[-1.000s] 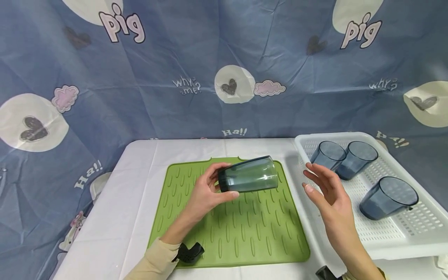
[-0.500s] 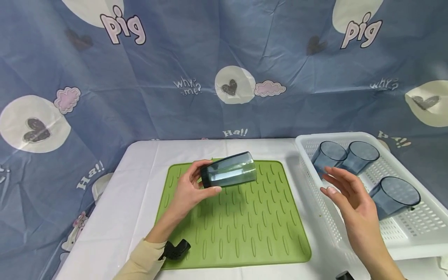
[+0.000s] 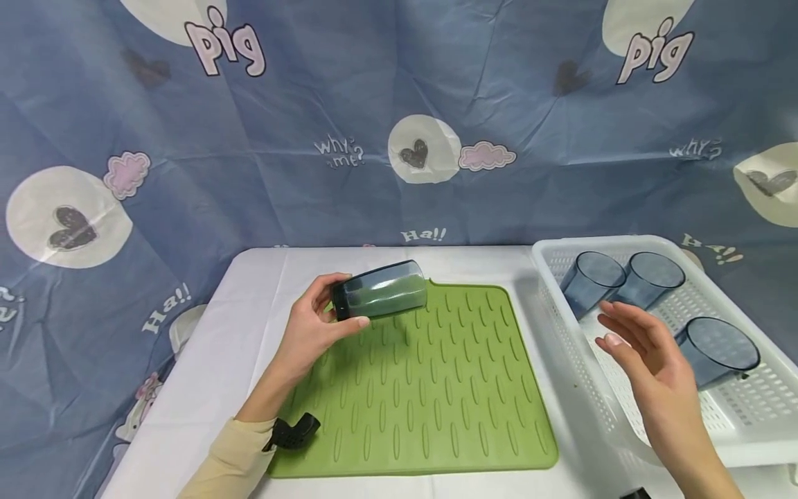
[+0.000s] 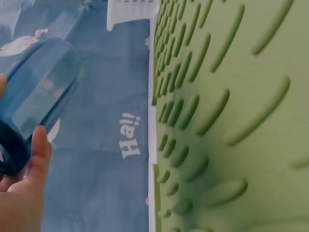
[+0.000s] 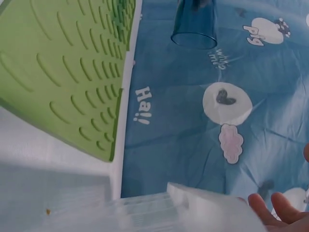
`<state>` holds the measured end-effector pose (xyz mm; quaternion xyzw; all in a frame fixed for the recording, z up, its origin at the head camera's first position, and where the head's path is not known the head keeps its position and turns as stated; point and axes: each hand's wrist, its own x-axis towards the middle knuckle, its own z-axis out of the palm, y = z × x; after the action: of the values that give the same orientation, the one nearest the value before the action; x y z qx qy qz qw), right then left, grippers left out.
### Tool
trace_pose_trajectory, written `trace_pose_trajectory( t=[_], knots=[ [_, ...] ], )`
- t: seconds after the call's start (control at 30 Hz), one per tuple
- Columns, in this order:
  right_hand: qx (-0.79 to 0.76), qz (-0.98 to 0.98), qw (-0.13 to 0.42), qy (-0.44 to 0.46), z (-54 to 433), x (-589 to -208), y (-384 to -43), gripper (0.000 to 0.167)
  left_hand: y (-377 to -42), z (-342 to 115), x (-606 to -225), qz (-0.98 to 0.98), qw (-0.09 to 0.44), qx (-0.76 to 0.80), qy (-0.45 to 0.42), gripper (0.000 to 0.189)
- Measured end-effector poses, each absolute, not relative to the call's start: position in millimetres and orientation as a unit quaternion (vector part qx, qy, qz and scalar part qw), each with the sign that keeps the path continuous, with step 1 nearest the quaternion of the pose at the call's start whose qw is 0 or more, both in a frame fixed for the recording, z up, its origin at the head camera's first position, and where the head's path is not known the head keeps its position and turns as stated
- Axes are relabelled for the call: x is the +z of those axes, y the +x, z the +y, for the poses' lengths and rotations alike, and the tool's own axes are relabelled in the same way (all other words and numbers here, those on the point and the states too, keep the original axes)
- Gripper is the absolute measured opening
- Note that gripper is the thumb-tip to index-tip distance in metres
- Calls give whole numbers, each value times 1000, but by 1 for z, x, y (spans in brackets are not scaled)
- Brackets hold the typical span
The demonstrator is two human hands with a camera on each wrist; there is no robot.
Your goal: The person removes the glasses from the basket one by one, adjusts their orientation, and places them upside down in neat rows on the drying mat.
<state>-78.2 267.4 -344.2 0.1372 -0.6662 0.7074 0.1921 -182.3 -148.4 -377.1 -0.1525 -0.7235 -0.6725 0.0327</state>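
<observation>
My left hand (image 3: 309, 324) grips a blue-tinted drinking glass (image 3: 388, 289) by its dark, thick base. The glass is tilted nearly on its side in the air, its mouth toward the right, above the far left part of a green drying mat (image 3: 461, 388). In the left wrist view the thumb lies along the glass (image 4: 46, 92). My right hand (image 3: 663, 378) hovers over the left side of a white plastic basket (image 3: 580, 360), fingers loosely bent and holding nothing. Several blue glasses are involved: two stand at the basket's back, and one leans (image 3: 717, 350) at its right, partly behind my hand.
The ridged mat lies on a white-covered table (image 3: 249, 291). A blue printed cloth (image 3: 349, 90) hangs behind the table's far edge. The basket's raised rim borders the mat's right side, with a strip of tablecloth between them.
My left hand has carried the tilted glass leftward and slightly away from me over the mat. My right hand has moved right, further over the basket.
</observation>
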Motion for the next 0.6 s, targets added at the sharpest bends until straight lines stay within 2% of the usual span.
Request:
trace_pose_trajectory(
  t=[0.6],
  knots=[
    [695,-682,201,110,275,-346,-76,41,-189,-172,-374,-775,27,-628,-70,69]
  ],
)
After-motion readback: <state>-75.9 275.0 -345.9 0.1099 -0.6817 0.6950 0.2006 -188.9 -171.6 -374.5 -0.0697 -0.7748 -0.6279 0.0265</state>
